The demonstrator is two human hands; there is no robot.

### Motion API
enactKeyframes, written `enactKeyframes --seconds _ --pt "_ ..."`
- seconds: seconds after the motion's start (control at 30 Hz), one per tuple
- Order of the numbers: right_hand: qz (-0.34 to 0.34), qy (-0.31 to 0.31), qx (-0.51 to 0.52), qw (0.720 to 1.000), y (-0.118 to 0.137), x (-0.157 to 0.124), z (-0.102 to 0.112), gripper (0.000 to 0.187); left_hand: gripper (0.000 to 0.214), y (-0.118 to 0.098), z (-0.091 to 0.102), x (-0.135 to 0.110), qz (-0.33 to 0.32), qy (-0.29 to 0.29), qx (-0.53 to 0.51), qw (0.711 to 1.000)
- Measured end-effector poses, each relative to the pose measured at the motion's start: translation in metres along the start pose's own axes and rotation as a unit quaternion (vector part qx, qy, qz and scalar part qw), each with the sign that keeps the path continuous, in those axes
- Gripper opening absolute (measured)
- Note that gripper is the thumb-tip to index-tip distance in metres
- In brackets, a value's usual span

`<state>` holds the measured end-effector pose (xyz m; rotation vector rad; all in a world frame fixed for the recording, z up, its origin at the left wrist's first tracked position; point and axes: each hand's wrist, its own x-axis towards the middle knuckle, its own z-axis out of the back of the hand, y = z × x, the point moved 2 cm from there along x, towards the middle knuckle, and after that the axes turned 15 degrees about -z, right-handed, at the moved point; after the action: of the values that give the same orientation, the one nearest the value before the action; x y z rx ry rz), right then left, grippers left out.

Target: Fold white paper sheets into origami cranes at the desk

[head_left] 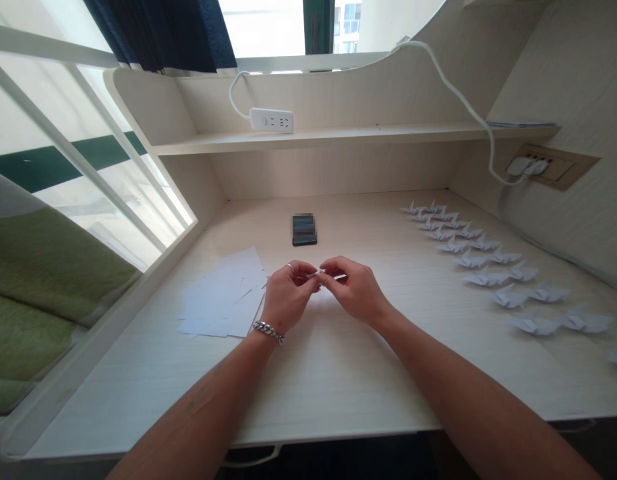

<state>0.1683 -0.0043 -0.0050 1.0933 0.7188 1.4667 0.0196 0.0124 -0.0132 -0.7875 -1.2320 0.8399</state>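
Between my two hands is a small piece of folded white paper (318, 272), mostly covered by the fingers. My left hand (289, 291), with a ring and a chain bracelet, pinches it from the left. From the right, my right hand (352, 285) pinches it with thumb and forefinger, the fingertips of both hands nearly meeting. The paper is held just above the desk; its exact shape is hidden. Left of my left hand lies a loose stack of white paper sheets (215, 300). Over on the right, folded paper cranes (485, 277) stand in two rows.
A dark phone (304, 230) lies on the desk (358, 380) beyond my hands. On the shelf (338, 135) at the back sits a white power strip (271, 121). Its white cord (463, 100) hangs to a wall socket (553, 167) at right. A railing borders the left.
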Motion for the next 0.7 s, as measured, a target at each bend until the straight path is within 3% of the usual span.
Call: enactKeyframes --seconds 0.17,0.47,0.57,0.7 --pt "-0.006 -0.002 0.033 0.999 -0.006 0.003 -0.001 0.011 0.025 0.001 -0.001 -0.001 0.003 -0.002 -0.014 1.000" --pt "-0.136 0.000 0.206 0.969 -0.017 0.009 -0.007 0.019 0.025 0.004 0.002 0.001 -0.003 -0.063 -0.005 0.998" --pt "-0.134 -0.004 0.149 0.980 -0.016 0.010 -0.005 0.017 0.020 -0.001 0.003 0.000 -0.040 -0.058 0.056 0.996" --pt "-0.105 0.002 -0.009 0.994 -0.012 0.008 -0.001 0.011 0.007 -0.011 0.002 -0.002 -0.129 -0.007 0.173 0.976"
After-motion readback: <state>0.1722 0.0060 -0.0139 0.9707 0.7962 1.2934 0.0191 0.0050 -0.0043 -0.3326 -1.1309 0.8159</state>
